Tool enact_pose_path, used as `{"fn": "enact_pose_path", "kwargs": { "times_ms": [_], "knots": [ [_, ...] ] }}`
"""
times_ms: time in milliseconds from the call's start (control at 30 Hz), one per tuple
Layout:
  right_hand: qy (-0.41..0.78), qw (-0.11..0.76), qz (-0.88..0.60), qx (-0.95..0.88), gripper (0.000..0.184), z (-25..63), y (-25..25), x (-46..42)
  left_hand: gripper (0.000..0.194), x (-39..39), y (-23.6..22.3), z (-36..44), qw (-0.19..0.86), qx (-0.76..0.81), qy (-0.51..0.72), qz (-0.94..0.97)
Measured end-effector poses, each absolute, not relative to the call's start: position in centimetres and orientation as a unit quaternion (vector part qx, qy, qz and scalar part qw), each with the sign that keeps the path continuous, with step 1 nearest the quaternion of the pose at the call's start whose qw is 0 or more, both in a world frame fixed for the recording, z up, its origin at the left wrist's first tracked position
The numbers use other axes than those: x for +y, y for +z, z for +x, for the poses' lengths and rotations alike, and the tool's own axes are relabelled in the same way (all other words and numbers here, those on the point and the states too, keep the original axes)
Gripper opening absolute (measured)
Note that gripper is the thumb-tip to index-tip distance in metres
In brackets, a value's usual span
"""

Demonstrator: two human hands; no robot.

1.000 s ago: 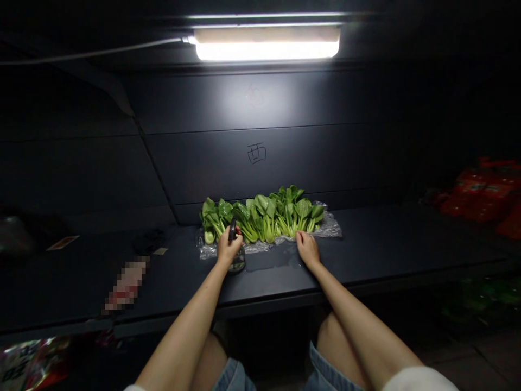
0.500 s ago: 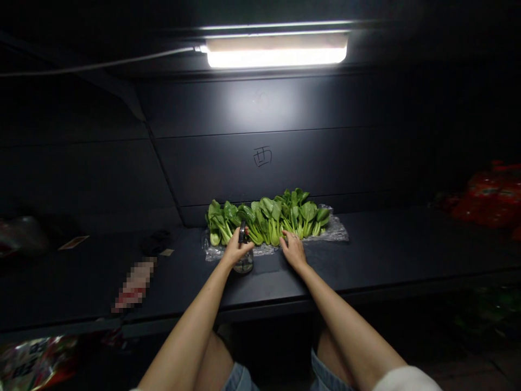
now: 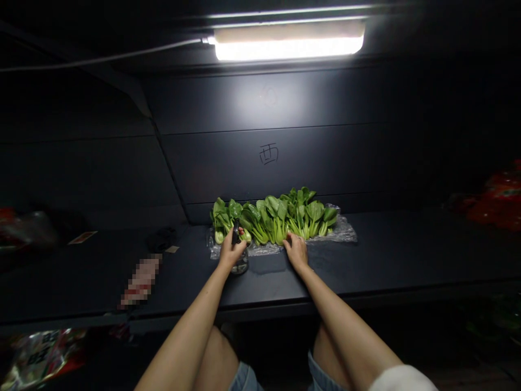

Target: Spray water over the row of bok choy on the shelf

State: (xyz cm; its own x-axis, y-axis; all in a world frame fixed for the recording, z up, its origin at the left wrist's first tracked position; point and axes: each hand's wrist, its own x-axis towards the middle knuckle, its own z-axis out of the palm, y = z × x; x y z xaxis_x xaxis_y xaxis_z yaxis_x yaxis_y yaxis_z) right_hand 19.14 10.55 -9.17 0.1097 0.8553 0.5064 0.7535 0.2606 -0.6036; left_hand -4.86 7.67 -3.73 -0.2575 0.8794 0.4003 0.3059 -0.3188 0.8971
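A row of bok choy (image 3: 271,217), leaves up and pale stems toward me, lies on crumpled clear plastic (image 3: 344,232) on the dark shelf. My left hand (image 3: 230,251) is closed around the neck of a spray bottle (image 3: 241,265) with a black trigger top and a clear body, upright in front of the row's left part. Whether the bottle's base touches the shelf, I cannot tell. My right hand (image 3: 297,251) is at the stem ends right of the middle, fingers bent and thumb apart, with nothing seen in its grip.
A bright tube lamp (image 3: 288,46) with a white cable (image 3: 122,55) hangs above. Behind the greens rises a dark back panel (image 3: 228,163). Red packages (image 3: 500,195) sit at far right. A small card (image 3: 83,237) and a dark cloth-like item (image 3: 160,239) lie left. Packaged goods (image 3: 44,353) are below.
My left hand and the spray bottle have shifted slightly left along the row. The right hand has drawn its fingers in a little near the stems. The view has moved slightly.
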Motion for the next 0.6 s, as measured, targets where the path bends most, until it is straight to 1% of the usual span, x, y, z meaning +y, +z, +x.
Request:
{"fn": "enact_pose_path", "kwargs": {
  "times_ms": [67, 200, 300, 500, 600],
  "knots": [
    [0.054, 0.428, -0.613, -0.661, 0.033, 19.0, -9.0, 10.4, 0.034, 7.5, -3.4, -5.5, 0.253, 0.528, 0.587, 0.559],
    [0.02, 0.434, -0.62, -0.653, 0.047, 18.4, -8.7, 9.9, 0.039, 7.1, -2.8, -5.6, 0.288, 0.508, 0.605, 0.542],
    [-0.023, 0.437, -0.614, -0.657, 0.054, 18.1, -8.5, 9.5, 0.035, 6.8, -2.3, -5.1, 0.293, 0.505, 0.625, 0.518],
    [-0.035, 0.417, -0.619, -0.664, 0.055, 18.1, -8.5, 9.3, 0.025, 6.6, -2.0, -5.4, 0.277, 0.545, 0.624, 0.486],
    [-0.038, 0.417, -0.619, -0.665, 0.053, 18.1, -8.7, 9.4, 0.024, 6.5, -1.9, -5.8, 0.279, 0.552, 0.621, 0.481]
  ]
}}
